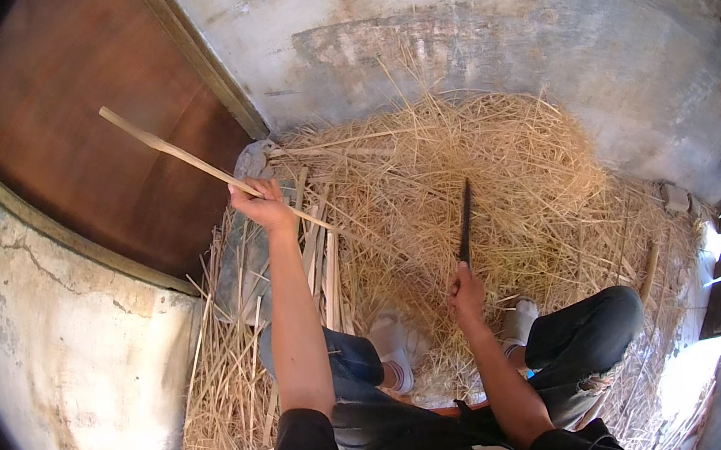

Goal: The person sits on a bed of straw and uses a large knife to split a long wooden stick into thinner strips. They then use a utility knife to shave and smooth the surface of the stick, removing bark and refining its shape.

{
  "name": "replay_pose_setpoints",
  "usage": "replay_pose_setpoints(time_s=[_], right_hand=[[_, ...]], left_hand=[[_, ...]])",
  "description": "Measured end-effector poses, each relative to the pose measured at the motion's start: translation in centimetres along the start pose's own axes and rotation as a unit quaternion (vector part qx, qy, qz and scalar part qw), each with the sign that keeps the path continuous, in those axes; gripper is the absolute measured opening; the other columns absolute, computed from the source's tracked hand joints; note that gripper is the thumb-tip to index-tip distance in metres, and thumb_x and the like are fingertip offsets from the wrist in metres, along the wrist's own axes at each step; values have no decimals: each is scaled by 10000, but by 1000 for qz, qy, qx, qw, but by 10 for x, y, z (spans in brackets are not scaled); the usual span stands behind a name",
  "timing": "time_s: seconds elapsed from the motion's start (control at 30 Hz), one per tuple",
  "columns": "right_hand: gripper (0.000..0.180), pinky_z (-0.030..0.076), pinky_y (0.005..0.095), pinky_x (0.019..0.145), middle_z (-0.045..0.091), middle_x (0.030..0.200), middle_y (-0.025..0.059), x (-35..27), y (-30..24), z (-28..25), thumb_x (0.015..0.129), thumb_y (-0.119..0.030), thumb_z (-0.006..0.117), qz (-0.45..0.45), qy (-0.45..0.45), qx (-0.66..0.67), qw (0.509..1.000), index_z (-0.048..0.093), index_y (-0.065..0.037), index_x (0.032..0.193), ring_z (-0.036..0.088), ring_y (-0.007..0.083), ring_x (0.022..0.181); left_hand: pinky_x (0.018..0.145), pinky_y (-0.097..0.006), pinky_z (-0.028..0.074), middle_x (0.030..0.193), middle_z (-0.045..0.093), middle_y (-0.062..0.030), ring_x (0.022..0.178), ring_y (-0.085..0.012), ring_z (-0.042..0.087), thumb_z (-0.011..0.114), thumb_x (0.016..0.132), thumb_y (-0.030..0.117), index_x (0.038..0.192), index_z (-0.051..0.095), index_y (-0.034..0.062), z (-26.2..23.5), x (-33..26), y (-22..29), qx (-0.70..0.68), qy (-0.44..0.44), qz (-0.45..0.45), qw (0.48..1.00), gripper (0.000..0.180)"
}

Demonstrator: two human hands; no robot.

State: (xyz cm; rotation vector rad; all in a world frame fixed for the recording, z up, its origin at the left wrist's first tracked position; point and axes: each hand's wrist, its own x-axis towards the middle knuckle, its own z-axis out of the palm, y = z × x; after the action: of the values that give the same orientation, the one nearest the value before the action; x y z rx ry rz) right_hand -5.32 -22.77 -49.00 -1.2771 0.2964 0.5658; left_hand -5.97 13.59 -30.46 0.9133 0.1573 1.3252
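My left hand (264,204) is closed around a long pale strip of split bamboo or wood (184,156). The strip slants from the upper left, in front of the brown door, down to the right over the straw. In my right hand (466,295) is a knife by its handle, with a long, narrow dark blade (465,222) pointing away from me. Blade and strip are apart. Beneath my left forearm lie several pale split strips (330,273) on the straw.
Loose straw and shavings (512,145) cover the floor up to the stained wall (480,25). A brown door panel (100,121) stands at the left. A grey stone (253,159) lies by the door post. My feet in light shoes (389,346) rest on the straw.
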Motion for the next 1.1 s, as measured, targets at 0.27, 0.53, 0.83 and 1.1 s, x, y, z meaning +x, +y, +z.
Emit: replay_pose_setpoints(time_s=[0.27,0.53,0.83,1.1], right_hand=[[497,316,302,433,440,631,-13,-4,13,-42,1024,-527,493,116,64,62,989,675,-65,1037,372,108,456],[476,311,315,437,445,621,-14,-20,18,-39,1028,-502,504,109,-32,-2,994,671,-60,1086,384,110,457],[474,325,318,454,417,630,-35,-28,8,-47,1032,-512,478,100,23,-36,994,655,-73,1001,384,109,478],[420,333,297,403,473,627,-6,-33,-1,-30,1015,-462,546,-11,2,-130,991,649,-62,942,420,106,433]], left_hand=[[411,-255,204,449,279,24,395,-107,235,361,939,720,577,338,145,-36,-10,36,-103,-132,-153,974,680],[430,-248,261,443,343,2,411,-124,314,315,918,797,572,371,125,-45,-43,69,-157,-196,-236,939,758],[474,-265,341,536,414,-22,492,-151,421,307,985,713,813,565,101,29,5,161,72,-63,80,992,686],[434,-251,246,543,350,32,459,-113,324,328,1040,612,796,542,148,123,18,229,77,-81,107,988,566]])
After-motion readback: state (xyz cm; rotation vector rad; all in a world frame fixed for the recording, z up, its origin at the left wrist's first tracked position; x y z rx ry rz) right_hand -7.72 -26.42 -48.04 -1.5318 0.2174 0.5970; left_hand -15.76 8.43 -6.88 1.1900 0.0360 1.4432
